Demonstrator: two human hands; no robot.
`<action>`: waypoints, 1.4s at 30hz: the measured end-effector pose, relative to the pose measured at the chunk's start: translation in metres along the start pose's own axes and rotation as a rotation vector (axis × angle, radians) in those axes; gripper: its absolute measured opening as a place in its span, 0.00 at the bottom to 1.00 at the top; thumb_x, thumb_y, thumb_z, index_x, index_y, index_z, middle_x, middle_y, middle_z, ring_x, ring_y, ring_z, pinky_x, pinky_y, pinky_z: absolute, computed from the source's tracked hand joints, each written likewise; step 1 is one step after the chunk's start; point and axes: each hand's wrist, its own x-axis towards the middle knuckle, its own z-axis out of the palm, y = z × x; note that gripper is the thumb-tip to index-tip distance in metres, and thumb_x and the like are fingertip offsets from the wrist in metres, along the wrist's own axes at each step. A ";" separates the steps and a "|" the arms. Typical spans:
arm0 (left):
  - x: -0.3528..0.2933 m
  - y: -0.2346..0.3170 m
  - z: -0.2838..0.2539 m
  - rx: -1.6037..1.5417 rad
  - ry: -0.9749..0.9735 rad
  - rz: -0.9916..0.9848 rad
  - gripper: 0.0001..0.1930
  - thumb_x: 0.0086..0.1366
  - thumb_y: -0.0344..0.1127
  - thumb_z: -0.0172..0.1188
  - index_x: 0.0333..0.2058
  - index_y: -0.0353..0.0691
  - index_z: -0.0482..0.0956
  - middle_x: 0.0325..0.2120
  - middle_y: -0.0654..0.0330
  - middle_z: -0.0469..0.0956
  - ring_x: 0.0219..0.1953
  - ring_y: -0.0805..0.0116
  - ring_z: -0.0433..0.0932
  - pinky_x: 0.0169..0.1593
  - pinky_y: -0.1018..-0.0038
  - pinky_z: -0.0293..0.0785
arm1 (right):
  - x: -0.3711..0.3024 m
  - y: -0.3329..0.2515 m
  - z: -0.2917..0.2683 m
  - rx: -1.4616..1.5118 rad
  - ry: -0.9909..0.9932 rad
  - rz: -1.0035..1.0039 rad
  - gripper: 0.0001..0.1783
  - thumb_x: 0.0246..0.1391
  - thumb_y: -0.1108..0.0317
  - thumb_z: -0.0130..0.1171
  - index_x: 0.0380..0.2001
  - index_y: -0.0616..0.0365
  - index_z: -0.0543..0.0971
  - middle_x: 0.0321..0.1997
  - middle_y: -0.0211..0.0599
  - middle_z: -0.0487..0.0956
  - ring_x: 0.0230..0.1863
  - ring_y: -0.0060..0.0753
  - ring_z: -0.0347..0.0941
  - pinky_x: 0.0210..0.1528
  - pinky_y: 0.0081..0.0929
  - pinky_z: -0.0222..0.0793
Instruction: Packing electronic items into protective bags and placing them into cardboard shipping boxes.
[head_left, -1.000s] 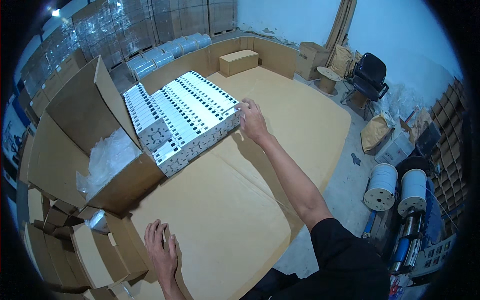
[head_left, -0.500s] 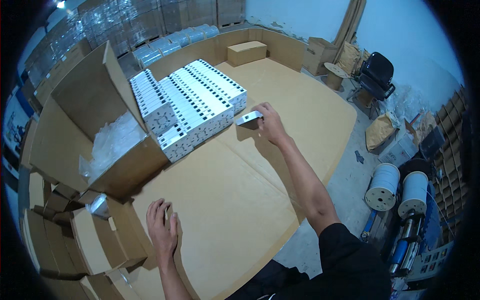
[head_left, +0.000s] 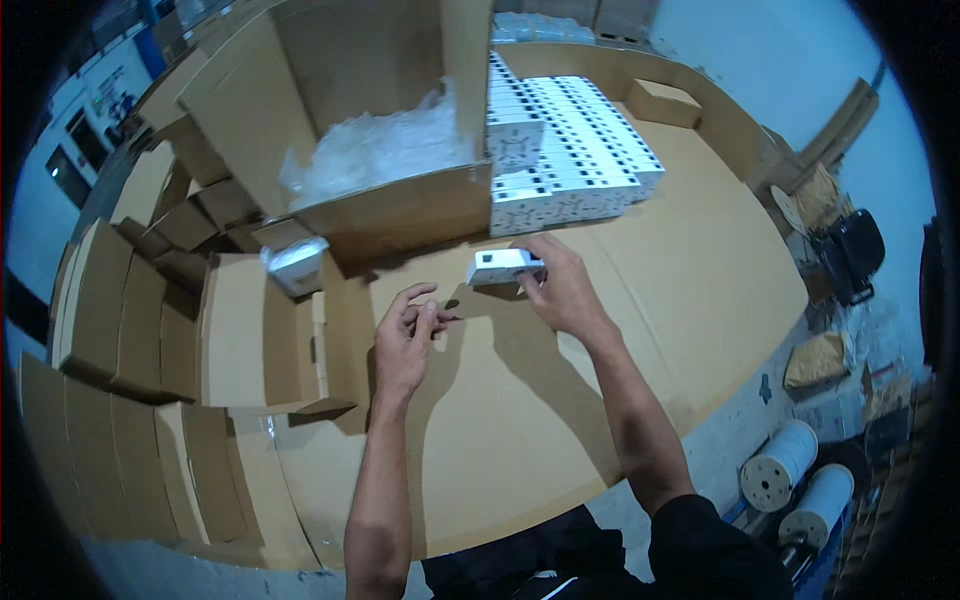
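Observation:
My right hand (head_left: 562,285) grips a small white box (head_left: 497,266) by its right end, just above the cardboard-covered table (head_left: 520,400). The box is slim with a dark square mark on it. My left hand (head_left: 405,340) is raised beside it, fingers apart and partly curled, holding nothing. Rows of similar white boxes (head_left: 585,150) stand packed together beyond my right hand, with some stacked higher on their left. To the left of my left hand, an open brown carton (head_left: 335,370) holds a plastic-wrapped item (head_left: 296,262).
A large open carton (head_left: 400,215) with clear plastic bags (head_left: 385,145) stands at the far left of the white boxes. Several brown cartons (head_left: 130,310) crowd the left side. A small closed carton (head_left: 664,103) sits at the back. Cable spools (head_left: 780,465) and a black chair (head_left: 850,255) are at right.
My view has turned left. The right hand has brought the white box nearer to the left hand, which has lifted and moved forward.

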 end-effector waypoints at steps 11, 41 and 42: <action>0.020 -0.025 -0.022 -0.320 0.080 -0.033 0.13 0.76 0.40 0.52 0.51 0.38 0.73 0.42 0.58 0.79 0.40 0.73 0.79 0.44 0.74 0.79 | -0.006 -0.028 0.070 0.321 0.005 -0.134 0.17 0.51 0.85 0.56 0.45 0.62 0.78 0.56 0.46 0.73 0.50 0.44 0.78 0.46 0.35 0.76; -0.004 0.006 -0.011 0.424 0.383 0.442 0.33 0.58 0.21 0.61 0.63 0.35 0.63 0.52 0.46 0.74 0.58 0.54 0.74 0.63 0.62 0.68 | 0.003 0.024 0.088 0.747 -0.015 0.119 0.37 0.43 0.91 0.43 0.61 0.63 0.60 0.58 0.49 0.71 0.61 0.42 0.73 0.65 0.35 0.67; -0.008 0.016 -0.012 0.448 0.417 0.475 0.30 0.58 0.22 0.61 0.61 0.35 0.66 0.51 0.47 0.74 0.56 0.55 0.74 0.61 0.63 0.70 | 0.001 0.025 0.091 0.758 -0.020 0.101 0.37 0.43 0.91 0.43 0.61 0.63 0.60 0.58 0.49 0.71 0.61 0.42 0.73 0.65 0.35 0.67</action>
